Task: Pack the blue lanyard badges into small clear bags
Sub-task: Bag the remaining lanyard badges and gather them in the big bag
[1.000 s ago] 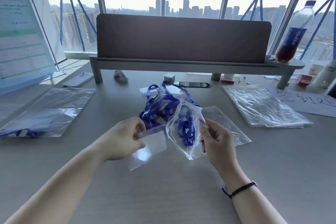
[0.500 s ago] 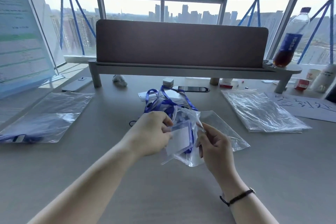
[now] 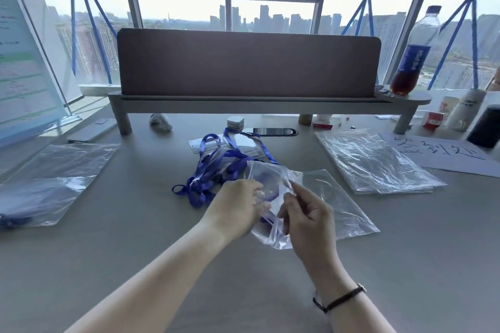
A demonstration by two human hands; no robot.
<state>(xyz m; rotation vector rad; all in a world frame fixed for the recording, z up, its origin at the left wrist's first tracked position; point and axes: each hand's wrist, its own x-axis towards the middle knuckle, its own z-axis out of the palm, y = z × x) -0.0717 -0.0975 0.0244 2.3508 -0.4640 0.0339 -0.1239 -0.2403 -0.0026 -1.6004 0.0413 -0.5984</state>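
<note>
Here the right hand is pinching the bag mouth apart so the left hand, fingers curled on it, is feeding the badge inside, mid-table.

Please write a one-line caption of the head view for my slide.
Left hand and right hand hold a small clear plastic bag over a grey table, beside a pile of blue lanyard badges.

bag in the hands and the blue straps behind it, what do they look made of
Bag: thin, clear, glossy plastic film, judging by its creases, glare and see-through look. Straps: probably flat woven fabric ribbon with a slight sheen; they loop and flop limply, though the weave itself is too fine to see.
</note>
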